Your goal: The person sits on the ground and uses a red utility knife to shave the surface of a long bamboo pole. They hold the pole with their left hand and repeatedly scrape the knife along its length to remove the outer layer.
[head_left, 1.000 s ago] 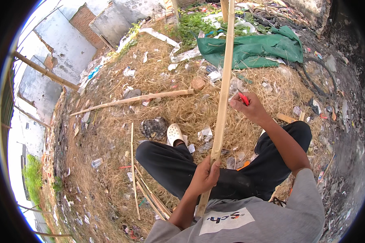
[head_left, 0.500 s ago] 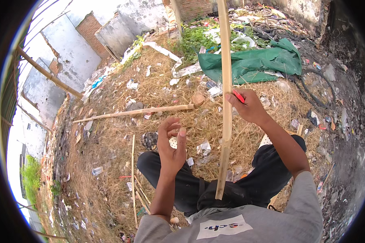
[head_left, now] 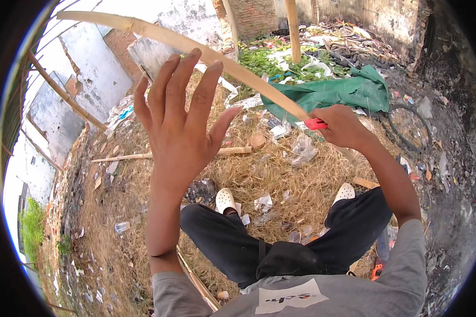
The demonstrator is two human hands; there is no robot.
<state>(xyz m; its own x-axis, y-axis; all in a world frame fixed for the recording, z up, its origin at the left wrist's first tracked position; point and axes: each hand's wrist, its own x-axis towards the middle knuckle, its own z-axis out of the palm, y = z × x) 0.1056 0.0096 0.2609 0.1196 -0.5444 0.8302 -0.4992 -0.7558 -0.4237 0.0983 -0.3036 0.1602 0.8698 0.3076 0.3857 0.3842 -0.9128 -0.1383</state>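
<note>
A long split bamboo strip (head_left: 264,87) slants from my right hand up to the far left. My right hand (head_left: 342,127) is closed around its near end, together with a red object (head_left: 316,123), perhaps a handle, whose other parts are hidden by the fist. Raised and open, my left hand (head_left: 179,119) has its fingers spread in front of the strip. Its fingertips overlap the strip in the picture; whether they touch it I cannot tell.
Another bamboo piece (head_left: 235,150) lies on the dry grass ahead. Beyond it are a green tarp (head_left: 344,95) and a black hose (head_left: 422,126). Thin bamboo strips (head_left: 203,288) lie by my left side, and an orange-handled tool (head_left: 377,270) by my right. A bamboo post (head_left: 293,31) stands farther off.
The bamboo strip has swung from upright to slanting far left, its near end now at my right hand. My left hand has risen and spread its fingers.
</note>
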